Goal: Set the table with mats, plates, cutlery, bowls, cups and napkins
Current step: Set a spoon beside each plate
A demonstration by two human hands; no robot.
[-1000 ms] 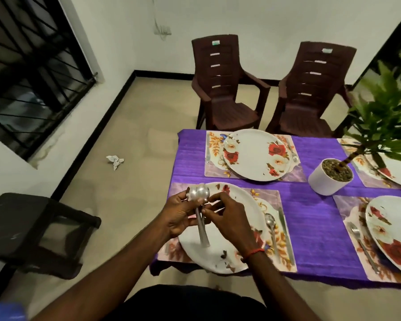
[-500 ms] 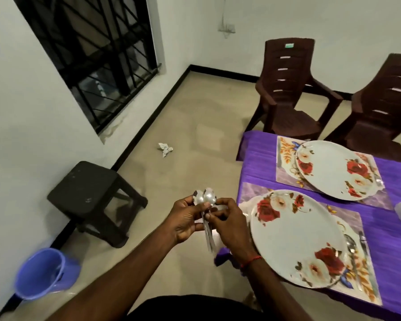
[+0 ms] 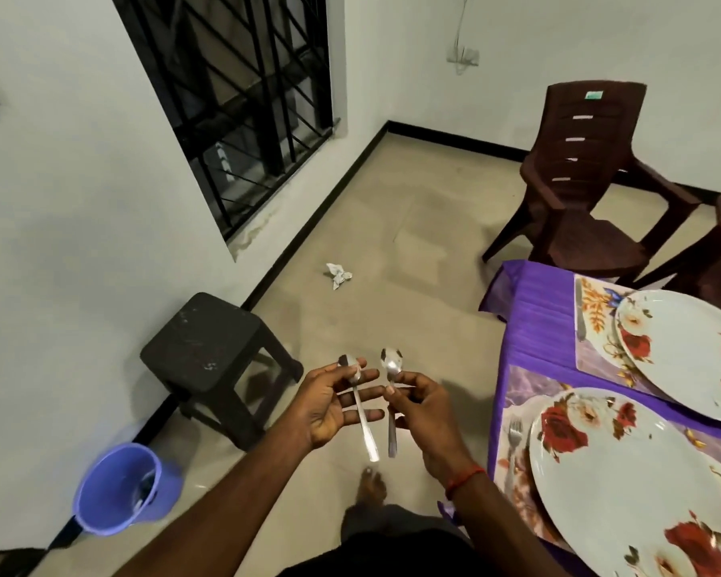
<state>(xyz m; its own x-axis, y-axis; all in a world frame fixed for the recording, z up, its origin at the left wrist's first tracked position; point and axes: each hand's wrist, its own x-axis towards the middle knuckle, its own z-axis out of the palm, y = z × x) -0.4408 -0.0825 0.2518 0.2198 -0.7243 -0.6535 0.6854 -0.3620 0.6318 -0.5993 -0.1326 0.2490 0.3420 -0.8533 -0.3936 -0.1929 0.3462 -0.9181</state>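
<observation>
Over the floor left of the table, each hand holds one steel spoon with its bowl up. My left hand (image 3: pixel 329 403) pinches the left spoon (image 3: pixel 361 414) near its neck with the thumb, the other fingers spread. My right hand (image 3: pixel 423 414) pinches the right spoon (image 3: pixel 392 368) just below its bowl. The purple-clothed table (image 3: pixel 533 326) at the right carries floral mats (image 3: pixel 517 393). A near floral plate (image 3: pixel 625 476) and a far floral plate (image 3: pixel 683 347) lie on them. A fork (image 3: pixel 514 431) lies left of the near plate.
A black stool (image 3: pixel 209 339) stands by the wall, with a purple bucket (image 3: pixel 121 489) in front of it. Crumpled paper (image 3: pixel 339 275) lies on the floor. Brown plastic chairs (image 3: pixel 579 181) stand behind the table. My bare foot (image 3: pixel 371 487) is below my hands.
The view has swung left, away from the table. The two spoons, held together before, are now apart, one in each hand.
</observation>
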